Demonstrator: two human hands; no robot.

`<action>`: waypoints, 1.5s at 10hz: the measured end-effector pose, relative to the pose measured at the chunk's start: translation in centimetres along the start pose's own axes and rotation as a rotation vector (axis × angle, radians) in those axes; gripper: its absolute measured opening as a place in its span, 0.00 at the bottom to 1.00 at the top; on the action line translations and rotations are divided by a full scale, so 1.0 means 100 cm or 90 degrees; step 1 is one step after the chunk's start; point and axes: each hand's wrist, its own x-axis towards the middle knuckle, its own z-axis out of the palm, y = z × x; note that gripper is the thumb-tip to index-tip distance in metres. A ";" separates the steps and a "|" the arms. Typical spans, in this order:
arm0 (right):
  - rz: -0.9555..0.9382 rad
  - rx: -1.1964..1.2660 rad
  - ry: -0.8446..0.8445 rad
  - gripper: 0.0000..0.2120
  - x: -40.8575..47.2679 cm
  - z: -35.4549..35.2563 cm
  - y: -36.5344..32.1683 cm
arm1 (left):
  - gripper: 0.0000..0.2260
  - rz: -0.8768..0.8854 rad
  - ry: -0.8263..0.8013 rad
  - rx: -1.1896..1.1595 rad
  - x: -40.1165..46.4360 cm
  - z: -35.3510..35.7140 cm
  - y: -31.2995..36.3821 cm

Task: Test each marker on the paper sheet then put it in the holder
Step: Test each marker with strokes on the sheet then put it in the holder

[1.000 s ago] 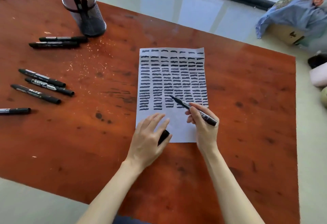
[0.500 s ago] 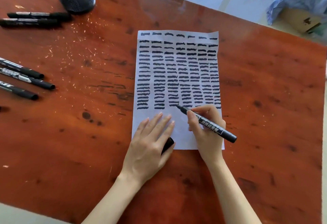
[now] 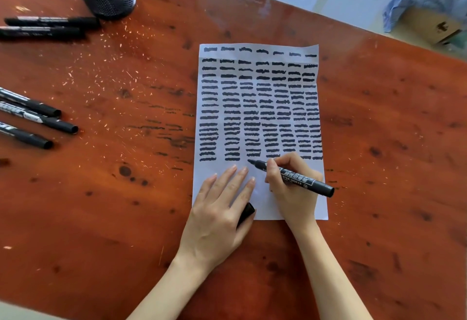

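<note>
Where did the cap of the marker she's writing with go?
In the head view, the cap sits tucked under the left hand, poking out at the thumb side, at the paper's bottom edge, just left of the right hand.

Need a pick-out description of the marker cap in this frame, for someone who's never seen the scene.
Start at the white paper sheet covered in black strokes on the red-brown table. At its bottom edge the left hand lies flat; the cap is the short black stub poking out beside its thumb. Unlike the full-length markers at the table's left, it is only a stubby end piece.
</note>
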 end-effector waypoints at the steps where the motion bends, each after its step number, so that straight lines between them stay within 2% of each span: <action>1: -0.004 -0.001 -0.004 0.10 0.000 0.000 0.000 | 0.20 -0.002 -0.006 -0.002 0.000 0.000 0.000; 15: 0.017 0.010 0.035 0.10 -0.003 0.000 0.000 | 0.20 -0.005 -0.014 -0.009 0.000 -0.001 -0.001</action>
